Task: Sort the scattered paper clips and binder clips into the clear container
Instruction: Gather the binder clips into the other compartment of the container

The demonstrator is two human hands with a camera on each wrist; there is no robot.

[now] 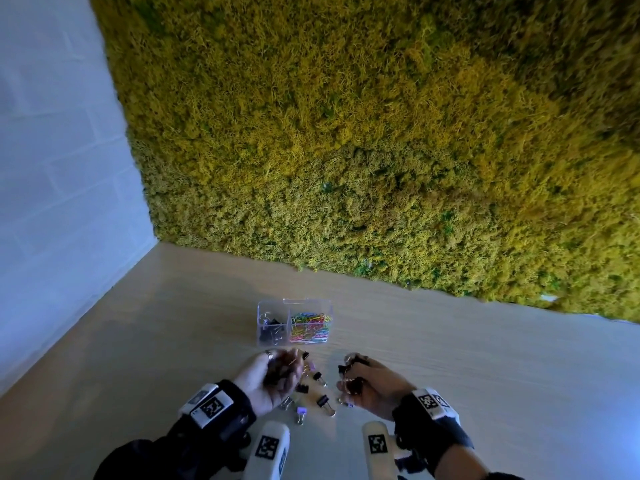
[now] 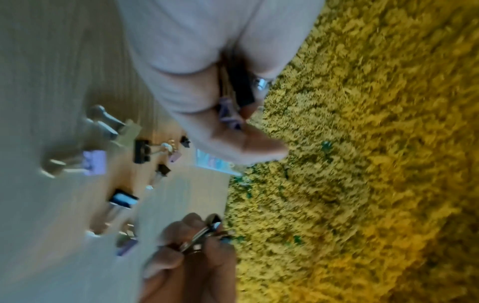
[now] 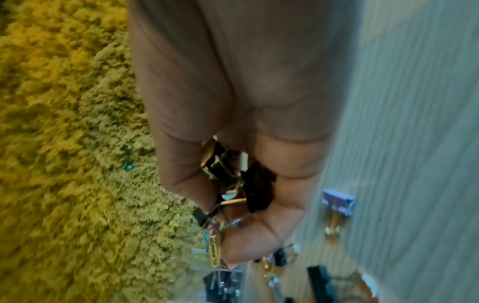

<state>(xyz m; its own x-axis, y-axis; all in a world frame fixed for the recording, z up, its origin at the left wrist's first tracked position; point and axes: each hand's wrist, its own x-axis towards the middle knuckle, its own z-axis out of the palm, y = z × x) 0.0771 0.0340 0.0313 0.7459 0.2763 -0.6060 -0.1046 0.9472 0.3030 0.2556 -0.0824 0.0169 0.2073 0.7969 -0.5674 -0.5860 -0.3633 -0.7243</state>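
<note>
While curled: fingers (image 1: 351, 372) around binder clips (image 3: 255, 188).

We see a pale wood-grain table (image 1: 450, 358). On it stands the clear container (image 1: 273, 305), divided in two compartments. Nearer to us, loose binder clips (image 1: 323, 400) lie scattered directly on the wood, mostly black, with a purple clip (image 1: 301, 411) among them.

clear glossy plastic container (image 1: 294, 306) on matt wood-grain table (image 1: 450, 358) (shaggy moss wall (image 1: 381, 133) behind).
</note>
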